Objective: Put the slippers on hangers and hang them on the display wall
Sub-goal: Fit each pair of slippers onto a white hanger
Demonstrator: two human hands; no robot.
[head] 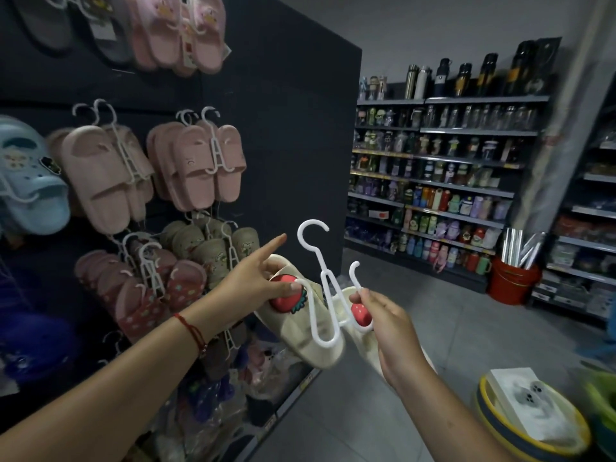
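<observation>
Between our two hands, the white hanger (321, 295) is going onto the cream strawberry slippers (300, 325). Our left hand (263, 278) pinches the left slipper at its strawberry, index finger pointing out; our right hand (383, 315) pinches the hanger's right arm against the other slipper. We judge both arms should seat fully under the straps, hook kept upright, before we reach for the dark display wall (283, 128) beside us.

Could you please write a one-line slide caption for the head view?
Both hands, left hand and right hand, fit cream strawberry slippers onto a white hanger beside the display wall.
</observation>
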